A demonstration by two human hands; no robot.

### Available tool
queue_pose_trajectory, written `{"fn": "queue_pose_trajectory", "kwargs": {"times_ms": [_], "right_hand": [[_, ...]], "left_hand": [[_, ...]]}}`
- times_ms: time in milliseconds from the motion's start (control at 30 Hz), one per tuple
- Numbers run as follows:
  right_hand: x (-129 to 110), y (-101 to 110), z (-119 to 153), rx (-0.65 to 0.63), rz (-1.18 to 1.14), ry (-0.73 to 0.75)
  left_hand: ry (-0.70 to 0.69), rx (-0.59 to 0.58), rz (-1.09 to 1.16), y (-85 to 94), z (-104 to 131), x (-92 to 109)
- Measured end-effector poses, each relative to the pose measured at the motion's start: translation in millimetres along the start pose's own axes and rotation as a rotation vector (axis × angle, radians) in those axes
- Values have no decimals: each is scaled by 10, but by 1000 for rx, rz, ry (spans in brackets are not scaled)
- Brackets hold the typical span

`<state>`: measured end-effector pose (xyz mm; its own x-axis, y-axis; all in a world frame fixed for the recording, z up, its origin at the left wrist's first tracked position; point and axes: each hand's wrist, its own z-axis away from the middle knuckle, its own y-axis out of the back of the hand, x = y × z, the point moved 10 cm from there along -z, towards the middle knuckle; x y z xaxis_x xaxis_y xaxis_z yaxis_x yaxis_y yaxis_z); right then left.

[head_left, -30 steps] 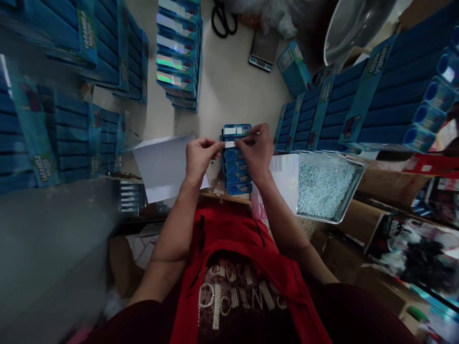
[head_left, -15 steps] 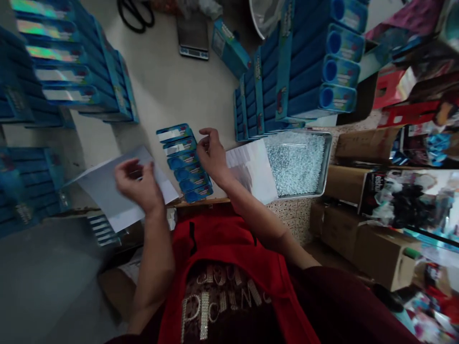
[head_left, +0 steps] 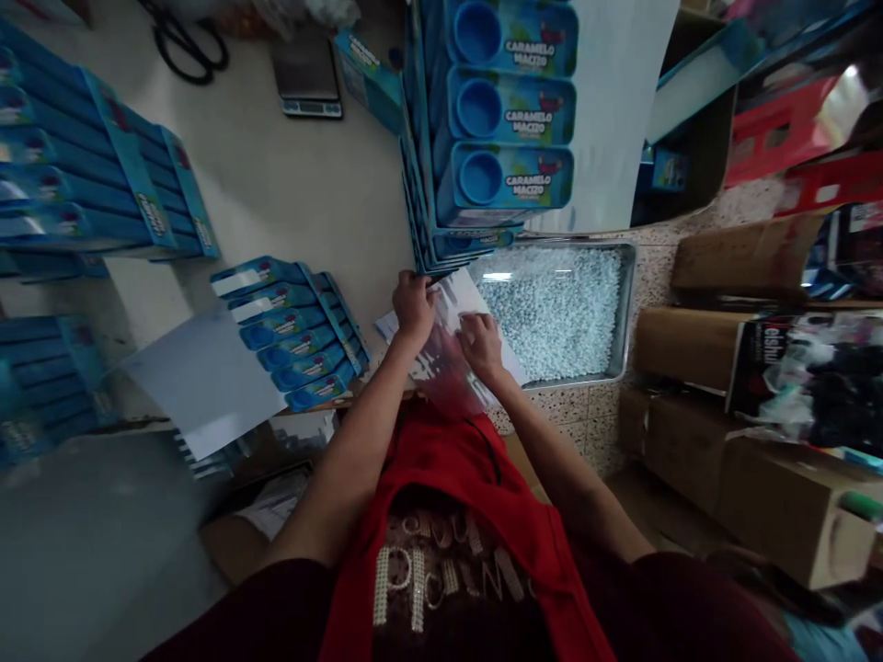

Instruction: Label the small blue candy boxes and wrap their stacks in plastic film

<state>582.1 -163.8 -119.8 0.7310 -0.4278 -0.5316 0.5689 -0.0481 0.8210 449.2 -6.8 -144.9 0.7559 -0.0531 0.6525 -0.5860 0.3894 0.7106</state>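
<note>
My left hand (head_left: pixel 414 311) is closed on the upper left part of a see-through sticker sheet (head_left: pixel 448 363) with whitish strips on it. My right hand (head_left: pixel 484 348) has its fingers curled at the sheet's right side, apparently pinching it; the fingertips are partly hidden. White paper (head_left: pixel 470 292) lies under and behind the sheet, beside a metal tray (head_left: pixel 626 313) of small pale-blue pellets (head_left: pixel 558 313). To the left stands a row of blue boxes (head_left: pixel 296 345); the two farthest carry a white strip on their ends, the nearer ones show round blue windows.
Tall stacks of blue boxes stand at right (head_left: pixel 510 110) and left (head_left: pixel 89 184). Black scissors (head_left: pixel 186 46) and a small scale (head_left: pixel 308 83) lie at the back. White paper (head_left: pixel 207 377) overhangs the table's front left edge. Cardboard boxes (head_left: pixel 690 359) stand on the right.
My left hand has moved right from above the left paper to the sticker sheet. My right hand has left the row of boxes and moved right to the same sheet. The view has shifted rightward.
</note>
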Motion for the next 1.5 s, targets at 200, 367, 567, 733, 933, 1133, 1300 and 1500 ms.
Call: {"fn": "queue_pose_trajectory", "kwargs": {"times_ms": [200, 367, 567, 733, 933, 1133, 1300, 1500], "right_hand": [[60, -158, 49, -105, -34, -4], [-106, -90, -106, -168, 54, 103], [-603, 26, -487, -185, 208, 338], [-841, -100, -558, -290, 294, 457], [-757, -137, -321, -314, 261, 507], [-624, 154, -61, -227, 216, 381], [-768, 329, -266, -103, 227, 299], [-876, 154, -538, -214, 259, 386]], "left_hand": [[67, 67, -27, 58, 181, -227], [71, -71, 129, -180, 129, -276], [74, -142, 160, -23, 181, -306], [70, -161, 205, 136, 284, -194], [154, -180, 174, 213, 275, -215], [125, -134, 103, 317, 209, -164], [33, -116, 117, 297, 272, 8], [17, -95, 76, 306, 305, 22]]}}
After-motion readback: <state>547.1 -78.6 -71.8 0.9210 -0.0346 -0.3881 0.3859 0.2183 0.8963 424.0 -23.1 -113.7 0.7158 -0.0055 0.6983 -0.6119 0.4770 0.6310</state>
